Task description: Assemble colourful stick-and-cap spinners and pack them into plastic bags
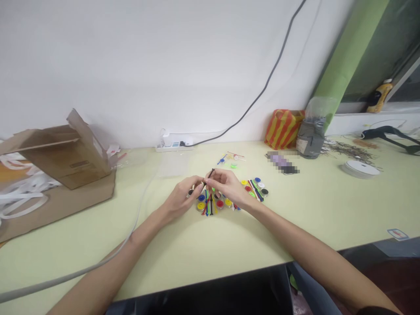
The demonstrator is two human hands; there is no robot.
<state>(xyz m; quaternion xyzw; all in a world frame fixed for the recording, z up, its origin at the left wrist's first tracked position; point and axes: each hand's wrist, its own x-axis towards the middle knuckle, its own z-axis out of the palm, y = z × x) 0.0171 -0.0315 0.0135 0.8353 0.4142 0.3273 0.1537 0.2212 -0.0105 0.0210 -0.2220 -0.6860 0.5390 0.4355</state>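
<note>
Both hands meet above the table, fingers pinched together on a slim black plastic arrow. My left hand comes in from the left, thumb and forefinger at the arrow's lower end. From the other side my right hand grips the black arrow, whose tip sticks up past the fingers. Below them lie several coloured arrows and round pieces, among them a red disc and a yellow disc. Another cluster, with a black disc, sits right of my right hand. My fingers partly hide the nearer pieces.
A cardboard box with white strips stands at left. A grey cable crosses my left forearm. Behind are loose spinner parts and a power strip. A phone, striped bag and white spool lie rightward.
</note>
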